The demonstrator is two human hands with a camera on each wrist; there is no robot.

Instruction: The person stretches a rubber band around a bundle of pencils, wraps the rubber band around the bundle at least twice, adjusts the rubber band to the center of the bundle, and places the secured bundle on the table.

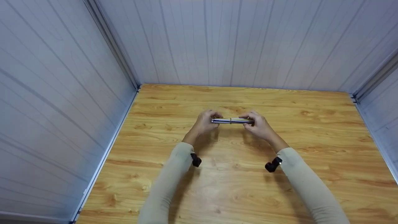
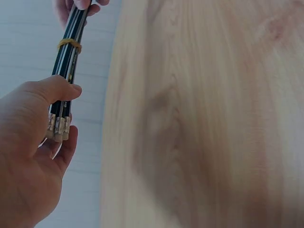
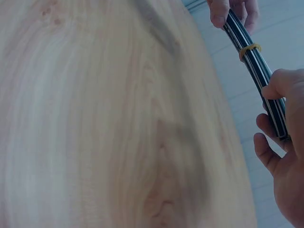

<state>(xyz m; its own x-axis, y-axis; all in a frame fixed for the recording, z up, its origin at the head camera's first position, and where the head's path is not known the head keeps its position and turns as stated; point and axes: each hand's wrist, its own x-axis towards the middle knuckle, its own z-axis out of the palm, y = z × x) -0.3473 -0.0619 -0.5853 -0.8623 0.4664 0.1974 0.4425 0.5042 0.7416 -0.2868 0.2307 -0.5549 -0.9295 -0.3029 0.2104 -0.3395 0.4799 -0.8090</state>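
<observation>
A bundle of dark striped pencils (image 1: 225, 121) is held level above the table between both hands. Around its middle runs a yellowish rubber band (image 2: 70, 44). My left hand (image 1: 206, 121) grips the eraser end, with the thumb laid across the pencils; metal ferrules and pale erasers (image 2: 58, 137) show beside the palm in the left wrist view. At the other end, my right hand (image 1: 258, 125) pinches the bundle between thumb and fingers. The right wrist view shows the rubber band (image 3: 250, 51) partway between the two hands.
The wood-grain table (image 1: 230, 186) lies beneath, bearing shadows of the arms. White panelled walls (image 1: 217, 43) rise at the back and along both sides. A small black camera (image 1: 196, 160) sits at the left wrist, and another black camera (image 1: 273, 165) at the right wrist.
</observation>
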